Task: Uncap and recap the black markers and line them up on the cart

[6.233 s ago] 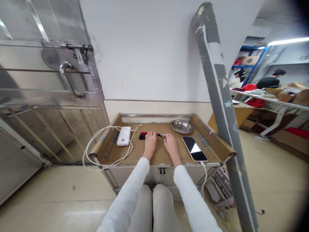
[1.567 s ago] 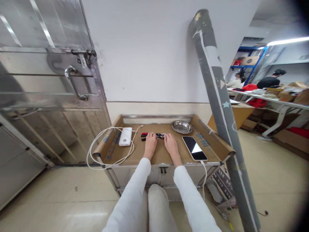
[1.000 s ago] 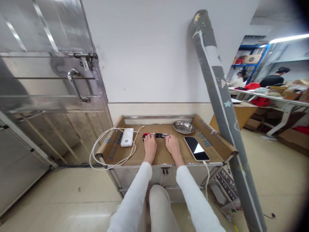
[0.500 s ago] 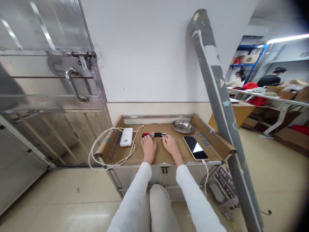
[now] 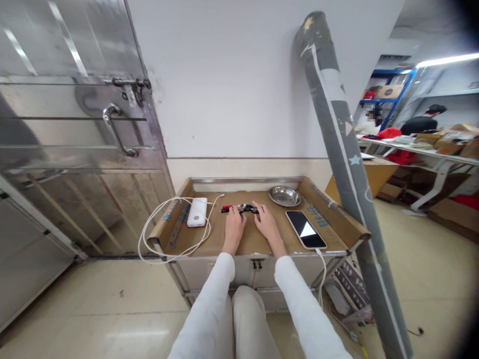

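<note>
A small bunch of red and black pens (image 5: pixel 239 208) lies in a row on the cardboard-lined top of a metal cart (image 5: pixel 209 239). My left hand (image 5: pixel 234 224) rests on the cardboard, its fingertips curled onto the left part of the pens. Beside it, my right hand (image 5: pixel 265 221) lies flat with its fingers stretched out, the tips touching the pens' right end. Both sleeves are white.
A white power bank (image 5: pixel 197 218) with a looped white cable (image 5: pixel 160 239) lies on the left. A steel dish (image 5: pixel 285 196) and a phone (image 5: pixel 306 229) on a cable are on the right. A grey roll (image 5: pixel 337 124) leans against the cart's right side. A metal door (image 5: pixel 75 124) stands left. People sit far right.
Both hands drew back slightly from the pens half a second ago, then reached forward onto them again. The pens have shifted a little; the view has swayed slightly.
</note>
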### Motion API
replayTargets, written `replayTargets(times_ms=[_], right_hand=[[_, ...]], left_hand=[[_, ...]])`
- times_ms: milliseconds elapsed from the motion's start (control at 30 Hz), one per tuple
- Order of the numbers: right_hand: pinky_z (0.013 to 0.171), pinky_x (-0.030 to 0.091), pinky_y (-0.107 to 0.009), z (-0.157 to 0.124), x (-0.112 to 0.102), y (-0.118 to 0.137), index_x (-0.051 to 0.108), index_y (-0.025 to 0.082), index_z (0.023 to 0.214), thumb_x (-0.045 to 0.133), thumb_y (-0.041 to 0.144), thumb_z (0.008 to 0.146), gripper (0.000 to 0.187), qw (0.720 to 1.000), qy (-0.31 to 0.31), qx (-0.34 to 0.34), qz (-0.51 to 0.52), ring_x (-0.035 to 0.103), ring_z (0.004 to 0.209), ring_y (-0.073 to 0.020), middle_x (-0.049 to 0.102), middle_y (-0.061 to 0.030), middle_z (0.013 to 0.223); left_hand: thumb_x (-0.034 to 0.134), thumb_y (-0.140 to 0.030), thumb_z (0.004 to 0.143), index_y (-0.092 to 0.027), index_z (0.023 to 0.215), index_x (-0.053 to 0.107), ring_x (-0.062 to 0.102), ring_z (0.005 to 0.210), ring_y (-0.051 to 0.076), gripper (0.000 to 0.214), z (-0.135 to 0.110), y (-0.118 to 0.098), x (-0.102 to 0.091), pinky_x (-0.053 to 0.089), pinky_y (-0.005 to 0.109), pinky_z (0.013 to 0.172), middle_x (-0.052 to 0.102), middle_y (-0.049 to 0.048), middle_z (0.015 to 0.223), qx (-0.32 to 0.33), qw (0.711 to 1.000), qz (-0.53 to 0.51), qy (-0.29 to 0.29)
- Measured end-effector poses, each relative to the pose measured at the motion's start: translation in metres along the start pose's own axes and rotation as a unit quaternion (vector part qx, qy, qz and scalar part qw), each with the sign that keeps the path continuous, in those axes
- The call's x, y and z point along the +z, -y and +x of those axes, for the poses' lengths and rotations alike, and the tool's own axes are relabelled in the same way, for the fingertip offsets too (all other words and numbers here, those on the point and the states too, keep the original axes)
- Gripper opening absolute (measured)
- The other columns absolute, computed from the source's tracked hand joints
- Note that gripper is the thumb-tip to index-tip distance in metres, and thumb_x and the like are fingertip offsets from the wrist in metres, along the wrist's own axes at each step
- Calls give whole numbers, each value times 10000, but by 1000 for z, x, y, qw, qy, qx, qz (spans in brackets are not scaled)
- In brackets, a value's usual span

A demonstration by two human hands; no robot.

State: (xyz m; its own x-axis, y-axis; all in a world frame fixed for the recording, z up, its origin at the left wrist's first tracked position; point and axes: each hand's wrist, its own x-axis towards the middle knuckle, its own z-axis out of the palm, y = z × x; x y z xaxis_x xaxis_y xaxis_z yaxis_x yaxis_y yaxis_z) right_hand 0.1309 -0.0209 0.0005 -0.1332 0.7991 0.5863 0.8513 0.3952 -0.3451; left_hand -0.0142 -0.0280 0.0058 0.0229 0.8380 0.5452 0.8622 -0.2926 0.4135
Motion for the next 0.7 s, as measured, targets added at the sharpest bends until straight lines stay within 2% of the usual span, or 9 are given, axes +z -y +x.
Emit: replayTargets(times_ms=[67,133,300,400,700], right_hand=[[961,418,-365,0,-1,0,340,255,1395,408,111,805,612,1000,3,-13,24,500,1133,-208,486,-88,1264],[974,416,-361,-1,-1,0,353,278,1388,406,102,799,617,999,14,-18,36,490,1161,-201,468,-80,1293],[930,443,-330,-2,1,-3,566,218,1179,399,99,821,412,999,28,-8,46,533,1061,-190,549,-86,1148],[915,446,-327,-2,3,-5,616,205,1065,403,104,833,330,998,34,-2,45,539,1015,-188,578,-77,1060],[950,440,-354,0,14,-15,612,176,1104,444,149,857,300,991,18,-11,129,561,1050,-200,621,-106,1091]], left_hand=[[466,-164,855,-168,1035,469,604,933,185,180,0,-1,0,487,286,774,561,95,1068,53,996,-51,42],[479,-181,860,-184,1034,471,617,931,172,175,-1,-3,0,501,271,765,557,83,1083,72,991,-85,69],[485,-185,865,-203,1042,471,604,1005,172,179,-1,-3,-1,506,303,848,561,66,1085,94,977,-170,85],[485,-180,871,-199,1073,461,588,1032,164,204,1,-1,0,492,314,897,569,72,1087,110,965,-230,66],[447,-188,895,-175,1134,436,594,987,162,239,4,1,5,512,306,851,574,103,1083,116,959,-257,-31]])
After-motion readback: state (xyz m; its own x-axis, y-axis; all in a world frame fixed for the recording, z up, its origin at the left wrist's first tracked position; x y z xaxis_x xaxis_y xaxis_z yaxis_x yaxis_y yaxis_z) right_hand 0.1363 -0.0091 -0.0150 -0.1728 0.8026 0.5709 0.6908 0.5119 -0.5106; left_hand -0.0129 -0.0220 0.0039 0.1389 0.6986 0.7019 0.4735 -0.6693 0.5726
